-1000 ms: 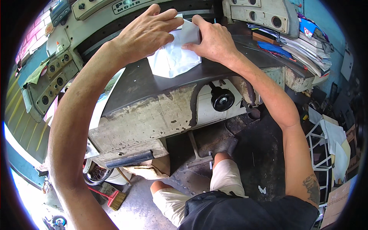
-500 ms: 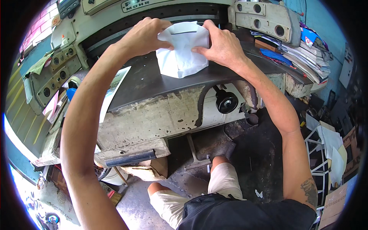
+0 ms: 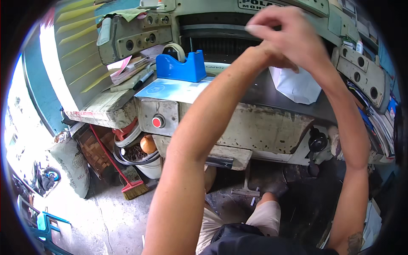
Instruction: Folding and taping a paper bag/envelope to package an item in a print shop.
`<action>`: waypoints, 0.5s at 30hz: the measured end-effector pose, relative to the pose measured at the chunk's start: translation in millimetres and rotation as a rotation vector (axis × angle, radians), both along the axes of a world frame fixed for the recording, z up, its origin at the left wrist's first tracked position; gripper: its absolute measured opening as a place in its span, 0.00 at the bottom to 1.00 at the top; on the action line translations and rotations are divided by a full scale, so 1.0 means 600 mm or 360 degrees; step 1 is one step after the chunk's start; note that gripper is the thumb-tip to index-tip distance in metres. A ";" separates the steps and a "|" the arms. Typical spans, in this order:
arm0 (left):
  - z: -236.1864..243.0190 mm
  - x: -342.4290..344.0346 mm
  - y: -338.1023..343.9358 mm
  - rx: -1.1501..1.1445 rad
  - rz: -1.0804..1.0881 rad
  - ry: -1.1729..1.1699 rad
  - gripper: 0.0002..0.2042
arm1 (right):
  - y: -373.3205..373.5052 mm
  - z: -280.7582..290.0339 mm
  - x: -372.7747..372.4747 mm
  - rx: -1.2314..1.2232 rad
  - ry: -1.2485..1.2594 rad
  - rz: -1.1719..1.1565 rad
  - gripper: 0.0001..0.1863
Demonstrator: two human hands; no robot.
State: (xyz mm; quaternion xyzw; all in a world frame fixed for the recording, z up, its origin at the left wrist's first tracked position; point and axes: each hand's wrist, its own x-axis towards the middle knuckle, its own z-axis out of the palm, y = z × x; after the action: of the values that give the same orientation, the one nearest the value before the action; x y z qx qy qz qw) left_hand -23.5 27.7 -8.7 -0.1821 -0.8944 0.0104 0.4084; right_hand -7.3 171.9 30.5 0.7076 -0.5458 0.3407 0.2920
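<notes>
Both hands met above the white paper stack (image 3: pixel 296 85) near the table's (image 3: pixel 255 95) back edge; right hand (image 3: pixel 293 38) fingers curled together, left hand's (image 3: pixel 265 53) hidden.

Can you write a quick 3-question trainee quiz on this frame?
1. True or false: the blue tape dispenser sits left of the white paper stack.
2. What colour is the round button on the machine's front? A) green B) red C) yellow
3. Fill in: the broom below the table has ___ bristles.

Key
1. True. The dispenser is on the left part of the bed, the stack under the raised hands.
2. B.
3. Straw-coloured; its handle is red.
</notes>
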 end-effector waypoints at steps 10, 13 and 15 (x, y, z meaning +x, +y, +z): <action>-0.042 -0.018 -0.041 -0.0049 0.0133 -0.0071 0.27 | -0.281 0.018 0.058 0.1243 -0.1006 -0.0097 0.22; -0.050 -0.023 -0.032 -0.0003 0.0110 -0.0088 0.27 | -0.303 0.008 0.044 0.1447 -0.1107 -0.0126 0.20; -0.039 -0.024 -0.027 0.0030 0.0123 -0.0098 0.27 | -0.315 0.001 0.049 0.1459 -0.1117 -0.0140 0.19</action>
State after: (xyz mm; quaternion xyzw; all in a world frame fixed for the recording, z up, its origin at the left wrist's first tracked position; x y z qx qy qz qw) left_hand -37.7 11.7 -32.2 -0.1438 -0.9129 0.0121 0.3818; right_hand 21.8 -16.9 31.1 0.5832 -0.7307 0.2714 -0.2289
